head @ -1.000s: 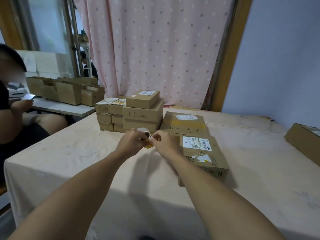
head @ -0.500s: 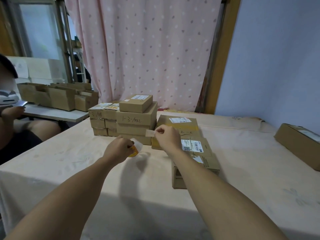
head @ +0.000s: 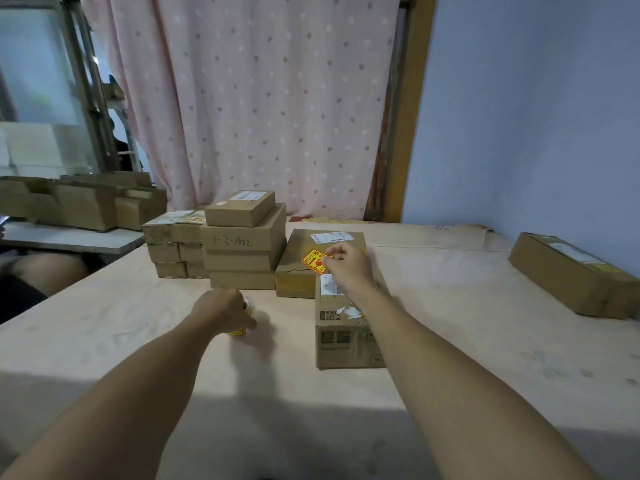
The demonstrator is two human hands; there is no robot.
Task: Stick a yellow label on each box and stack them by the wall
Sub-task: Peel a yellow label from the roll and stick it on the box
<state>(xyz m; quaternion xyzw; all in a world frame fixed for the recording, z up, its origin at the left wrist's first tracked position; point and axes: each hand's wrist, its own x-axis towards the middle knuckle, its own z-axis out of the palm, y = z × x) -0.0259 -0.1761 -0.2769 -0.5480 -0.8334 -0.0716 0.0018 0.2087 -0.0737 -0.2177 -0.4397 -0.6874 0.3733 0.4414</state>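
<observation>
The person's right hand now pinches a yellow label by its right edge and holds it low over the top of a flat cardboard box at about 12 o'clock on the desk. Half a second ago the same hand carried only a pale strip in the air in front of the boxes; a second ago both hands met at the label roll. So the label has been peeled free and brought to its box, printed face up. Whether it already touches the cardboard cannot be told; it probably needs pressing flat next.

The left hand has dropped to the desk at about 11 o'clock, closed around the label roll, of which only a yellow sliver shows beneath the fingers.

A second box lies under the right forearm, nearer the person, touching the first. A stack of boxes stands just left of the first box, with no yellow label visible on its near faces, though two small boxes at its left end show yellowish stickers on top. One long box lies at 2 o'clock by the blue wall. Judging by this, labelling is at an early stage and most stacking is still to do.
</observation>
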